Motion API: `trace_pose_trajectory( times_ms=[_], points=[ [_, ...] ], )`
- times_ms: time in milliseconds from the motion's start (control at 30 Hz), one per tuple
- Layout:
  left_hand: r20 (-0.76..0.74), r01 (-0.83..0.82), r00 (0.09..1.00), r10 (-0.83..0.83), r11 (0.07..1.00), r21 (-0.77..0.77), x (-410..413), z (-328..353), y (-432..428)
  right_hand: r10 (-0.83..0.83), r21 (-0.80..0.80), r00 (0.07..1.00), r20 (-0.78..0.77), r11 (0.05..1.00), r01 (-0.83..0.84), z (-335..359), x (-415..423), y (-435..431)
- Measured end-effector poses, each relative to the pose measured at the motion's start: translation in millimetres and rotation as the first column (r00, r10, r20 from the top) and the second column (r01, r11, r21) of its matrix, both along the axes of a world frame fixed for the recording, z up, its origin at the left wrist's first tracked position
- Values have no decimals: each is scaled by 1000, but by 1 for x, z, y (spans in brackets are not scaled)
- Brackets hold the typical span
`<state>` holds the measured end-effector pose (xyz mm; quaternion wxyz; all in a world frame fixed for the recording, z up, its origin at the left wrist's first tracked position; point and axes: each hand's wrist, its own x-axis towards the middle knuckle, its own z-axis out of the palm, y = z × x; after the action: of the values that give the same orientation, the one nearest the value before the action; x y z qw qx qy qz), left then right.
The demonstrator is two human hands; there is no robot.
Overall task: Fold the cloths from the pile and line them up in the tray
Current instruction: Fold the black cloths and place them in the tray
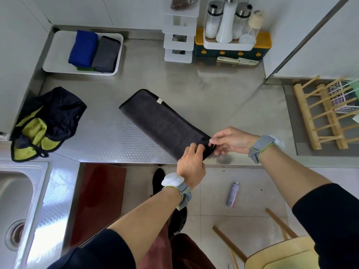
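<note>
A dark grey cloth (161, 121) lies folded into a long strip on the steel counter, running from the middle toward the front edge. My left hand (191, 162) and my right hand (232, 139) both pinch its near end. The white tray (56, 53) at the back left holds a folded blue cloth (83, 48), a folded grey cloth (106, 54) beside it, and a green one showing underneath. The pile (46, 121) of dark navy and yellow-green cloths sits crumpled at the left.
A sink (15, 200) lies at the front left. White stacked drawers (179, 33), a condiment rack with bottles (230, 32) and a peeler (237, 62) stand at the back. A wooden dish rack (318, 113) is at the right. A stool (275, 251) stands on the floor below.
</note>
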<state>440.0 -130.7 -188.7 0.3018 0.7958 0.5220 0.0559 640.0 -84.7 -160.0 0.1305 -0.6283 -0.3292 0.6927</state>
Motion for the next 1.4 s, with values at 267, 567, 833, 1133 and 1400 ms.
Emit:
trace_pose_trajectory(
  times_ms=[267,567,833,1133,1400],
  points=[
    [52,9,999,-8,1000,-24,-4,0,-1,174,220,964,203,951,-218,3,-10,1],
    [244,-34,968,53,996,-80,-25,-3,13,276,242,919,282,906,-347,12,-12,12],
    [273,-305,903,330,943,-132,-66,-1,56,250,407,894,373,821,-400,19,-56,65],
    [384,-530,687,617,786,-316,-134,-10,128,13,508,937,348,838,-201,3,-120,142],
    [381,-603,572,726,688,-405,-179,-29,199,-123,543,947,298,837,-62,-18,-165,205]
  ],
)
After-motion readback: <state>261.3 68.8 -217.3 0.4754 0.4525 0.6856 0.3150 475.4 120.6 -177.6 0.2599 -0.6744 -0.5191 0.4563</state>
